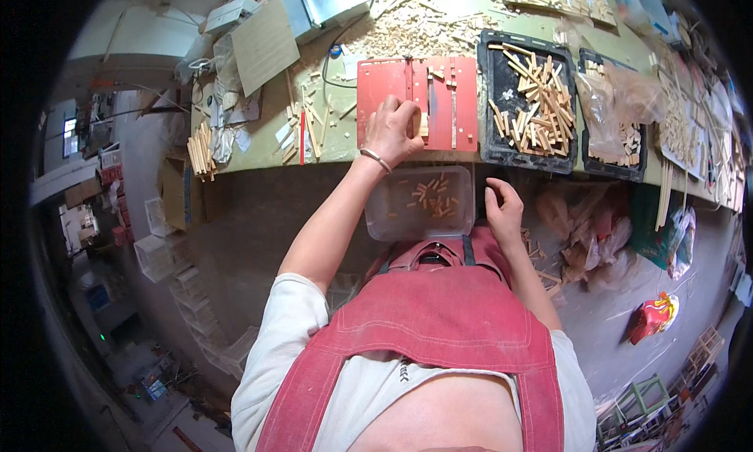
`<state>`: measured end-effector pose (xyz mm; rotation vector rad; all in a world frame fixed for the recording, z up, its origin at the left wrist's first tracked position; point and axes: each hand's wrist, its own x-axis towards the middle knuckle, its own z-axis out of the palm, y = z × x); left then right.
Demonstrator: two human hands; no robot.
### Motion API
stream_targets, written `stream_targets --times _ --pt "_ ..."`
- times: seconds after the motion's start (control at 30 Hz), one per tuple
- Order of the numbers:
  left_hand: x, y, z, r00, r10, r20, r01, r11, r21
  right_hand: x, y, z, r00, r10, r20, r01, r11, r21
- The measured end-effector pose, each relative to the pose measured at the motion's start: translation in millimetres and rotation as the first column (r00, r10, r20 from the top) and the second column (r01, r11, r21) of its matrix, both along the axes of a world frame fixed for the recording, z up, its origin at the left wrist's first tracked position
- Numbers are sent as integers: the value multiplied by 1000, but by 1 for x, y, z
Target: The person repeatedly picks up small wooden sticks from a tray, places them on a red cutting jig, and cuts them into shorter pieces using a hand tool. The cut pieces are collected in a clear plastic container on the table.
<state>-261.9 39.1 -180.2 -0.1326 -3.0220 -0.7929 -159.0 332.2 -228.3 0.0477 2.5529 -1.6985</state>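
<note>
My left hand (393, 127) rests over a red metal work plate (382, 78) with slots running through it. Its thumb and fingers pinch a small pale wood block (423, 124) beside the dark slot. A few wood offcuts (436, 73) lie at the far end of that slot. My right hand (504, 210) hangs below the bench's front edge, fingers apart and holding nothing. Between my forearms, against my lap, sits a clear plastic container (376, 222) with several short wood pieces (435, 199) inside.
Right of the plate, a black plastic tray (494, 149) holds many wood sticks. A second black tray (615, 168) is partly covered by a plastic bag (632, 93). Loose wood bits (417, 25) are heaped behind the plate. A red stick (302, 137) lies left, near bundled sticks (201, 151).
</note>
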Motion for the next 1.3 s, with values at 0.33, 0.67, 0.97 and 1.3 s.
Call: stream_targets --times 0.33,0.67,0.97,1.3 --pt "15 -5 -12 997 37 -73 -18 969 248 -52 -75 24 980 84 180 -16 936 -351" --pt "29 -11 -4 993 44 -105 -12 957 291 -85 -114 32 872 157 464 131 839 -529" --pt "37 4 20 991 -37 -131 61 981 184 -81 -104 27 877 224 425 47 840 -540" --pt "55 119 66 958 -241 -155 244 970 4 -41 21 56 893 249 375 28 801 -598"
